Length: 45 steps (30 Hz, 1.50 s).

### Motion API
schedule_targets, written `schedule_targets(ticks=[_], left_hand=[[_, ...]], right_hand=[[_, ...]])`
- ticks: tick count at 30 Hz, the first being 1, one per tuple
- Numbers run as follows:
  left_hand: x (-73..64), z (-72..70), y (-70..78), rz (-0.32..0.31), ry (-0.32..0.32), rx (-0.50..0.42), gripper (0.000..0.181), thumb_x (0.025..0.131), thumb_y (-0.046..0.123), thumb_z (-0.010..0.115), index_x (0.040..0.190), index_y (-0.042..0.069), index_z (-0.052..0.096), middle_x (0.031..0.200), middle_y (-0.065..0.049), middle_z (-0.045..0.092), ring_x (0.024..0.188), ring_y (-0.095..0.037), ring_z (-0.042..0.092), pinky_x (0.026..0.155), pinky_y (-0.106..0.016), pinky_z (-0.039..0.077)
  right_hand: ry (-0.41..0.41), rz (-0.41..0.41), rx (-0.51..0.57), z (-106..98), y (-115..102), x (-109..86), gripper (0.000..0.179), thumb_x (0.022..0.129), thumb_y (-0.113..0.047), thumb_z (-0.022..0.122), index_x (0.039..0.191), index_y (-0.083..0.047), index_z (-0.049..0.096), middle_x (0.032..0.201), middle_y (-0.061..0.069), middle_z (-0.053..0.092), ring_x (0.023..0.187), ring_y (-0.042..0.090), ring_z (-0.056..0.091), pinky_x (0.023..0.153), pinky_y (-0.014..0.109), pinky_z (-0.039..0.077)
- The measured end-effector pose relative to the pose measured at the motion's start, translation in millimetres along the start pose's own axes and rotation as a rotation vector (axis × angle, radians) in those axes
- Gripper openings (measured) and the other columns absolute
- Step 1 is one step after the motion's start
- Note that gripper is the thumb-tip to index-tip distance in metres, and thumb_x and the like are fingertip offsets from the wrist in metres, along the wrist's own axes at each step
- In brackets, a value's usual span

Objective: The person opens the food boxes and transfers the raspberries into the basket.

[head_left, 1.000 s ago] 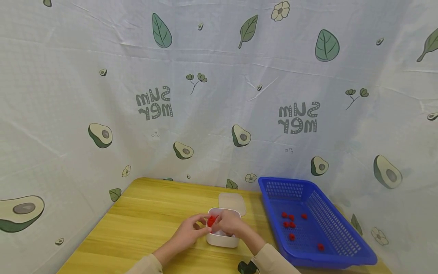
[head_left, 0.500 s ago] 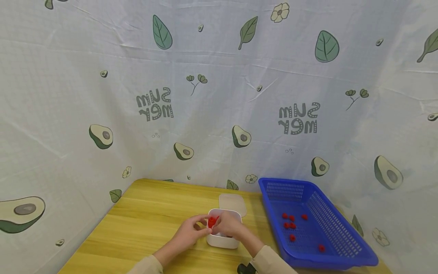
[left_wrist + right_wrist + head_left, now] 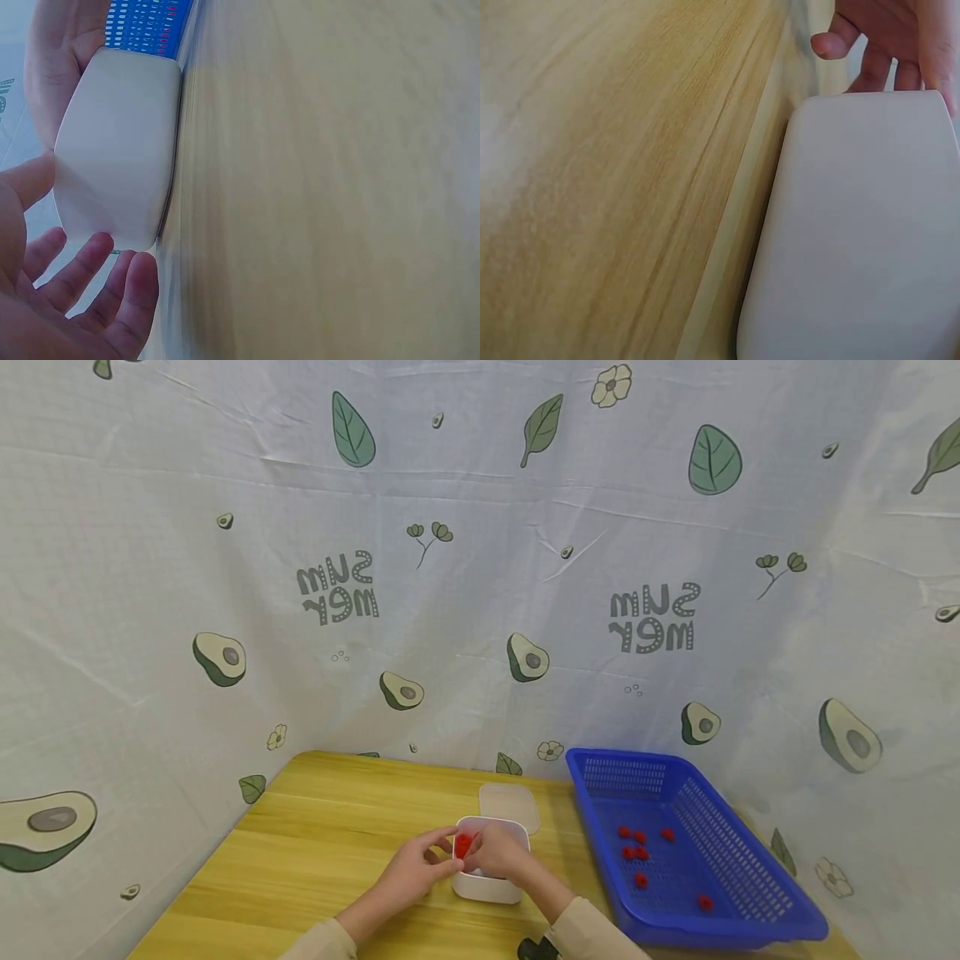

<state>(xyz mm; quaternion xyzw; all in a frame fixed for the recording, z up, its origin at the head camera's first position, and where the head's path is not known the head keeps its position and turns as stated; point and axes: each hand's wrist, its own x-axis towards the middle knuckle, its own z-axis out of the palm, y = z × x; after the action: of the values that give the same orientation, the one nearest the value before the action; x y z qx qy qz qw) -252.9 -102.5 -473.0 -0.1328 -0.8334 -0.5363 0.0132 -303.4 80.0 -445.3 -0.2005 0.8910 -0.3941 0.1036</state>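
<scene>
While the left hand [image 3: 408, 867] rests against the white box [image 3: 487, 888], the right hand [image 3: 498, 852] is inside

Red piece [image 3: 464, 843] lies in the box by its left wall, just left of the right hand, which seems nearer; long axis unclear. Bright red, too small for finer shape. Left grip wide; right grip partly hidden, cannot tell if holding.

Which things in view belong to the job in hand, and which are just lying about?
Job, likely:
white box, left hand at its rim
red pieces inside, right hand at them
blue basket of similar pieces
pale lid

Lying about, seemingly:
dark object
printed cloth
</scene>
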Motion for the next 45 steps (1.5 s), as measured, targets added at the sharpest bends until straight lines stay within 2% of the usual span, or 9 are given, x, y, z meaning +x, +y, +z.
schedule_targets(ticks=[7, 15, 24, 30, 37, 45], left_hand=[[0.6, 0.0, 2.2, -0.013, -0.005, 0.011, 0.056, 0.094, 0.031, 0.072, 0.144, 0.014, 0.055, 0.113, -0.005, 0.062, 0.092, -0.019, 0.056, 0.070, -0.024, 0.048], [0.3, -0.7, 2.8, -0.010, -0.008, 0.010, 0.056, 0.093, 0.030, 0.073, 0.144, 0.013, 0.056, 0.113, -0.005, 0.062, 0.091, -0.018, 0.056, 0.069, -0.025, 0.048], [0.2, 0.3, 0.1, -0.013, -0.006, 0.004, 0.055, 0.093, 0.029, 0.073, 0.143, 0.014, 0.057, 0.113, -0.005, 0.062, 0.091, -0.019, 0.056, 0.068, -0.026, 0.048], [0.6, 0.1, 0.6, -0.009, -0.008, 0.018, 0.056, 0.093, 0.031, 0.074, 0.143, 0.013, 0.057, 0.112, -0.004, 0.062, 0.092, -0.019, 0.056, 0.069, -0.025, 0.049], [-0.4, -0.3, 1.3, 0.000, -0.013, 0.018, 0.056, 0.093, 0.031, 0.073, 0.143, 0.013, 0.057, 0.112, -0.004, 0.062, 0.092, -0.019, 0.056, 0.070, -0.025, 0.048], [1.0, -0.6, -0.5, 0.003, -0.012, 0.008, 0.057, 0.091, 0.032, 0.075, 0.142, 0.013, 0.057, 0.111, -0.004, 0.063, 0.092, -0.019, 0.056, 0.069, -0.025, 0.048]], right_hand=[[0.006, -0.004, -0.011, 0.9, 1.1, 0.6, 0.016, 0.081, -0.005, 0.080, 0.068, -0.001, 0.071, 0.057, -0.003, 0.053, 0.053, 0.012, 0.041, 0.051, 0.024, 0.034], [0.008, -0.004, -0.038, 3.2, 4.1, 3.0, 0.013, 0.083, -0.004, 0.078, 0.071, -0.002, 0.074, 0.063, -0.001, 0.062, 0.059, 0.014, 0.046, 0.053, 0.025, 0.038], [-0.008, -0.044, -0.066, 2.5, 3.2, 1.0, 0.018, 0.083, -0.007, 0.079, 0.066, -0.003, 0.072, 0.058, -0.004, 0.057, 0.056, 0.012, 0.046, 0.052, 0.023, 0.038], [-0.033, 0.004, -0.026, 0.7, 2.2, 0.7, 0.018, 0.084, -0.007, 0.078, 0.067, -0.004, 0.072, 0.061, -0.002, 0.058, 0.057, 0.014, 0.045, 0.052, 0.025, 0.037], [-0.055, 0.036, 0.008, -0.6, 1.9, 1.1, 0.018, 0.084, -0.004, 0.076, 0.068, -0.004, 0.069, 0.056, -0.004, 0.049, 0.045, 0.009, 0.034, 0.043, 0.021, 0.029], [-0.066, 0.057, -0.030, -4.3, -0.2, 3.6, 0.016, 0.084, -0.008, 0.075, 0.071, -0.007, 0.068, 0.057, -0.004, 0.051, 0.042, 0.007, 0.031, 0.041, 0.020, 0.030]])
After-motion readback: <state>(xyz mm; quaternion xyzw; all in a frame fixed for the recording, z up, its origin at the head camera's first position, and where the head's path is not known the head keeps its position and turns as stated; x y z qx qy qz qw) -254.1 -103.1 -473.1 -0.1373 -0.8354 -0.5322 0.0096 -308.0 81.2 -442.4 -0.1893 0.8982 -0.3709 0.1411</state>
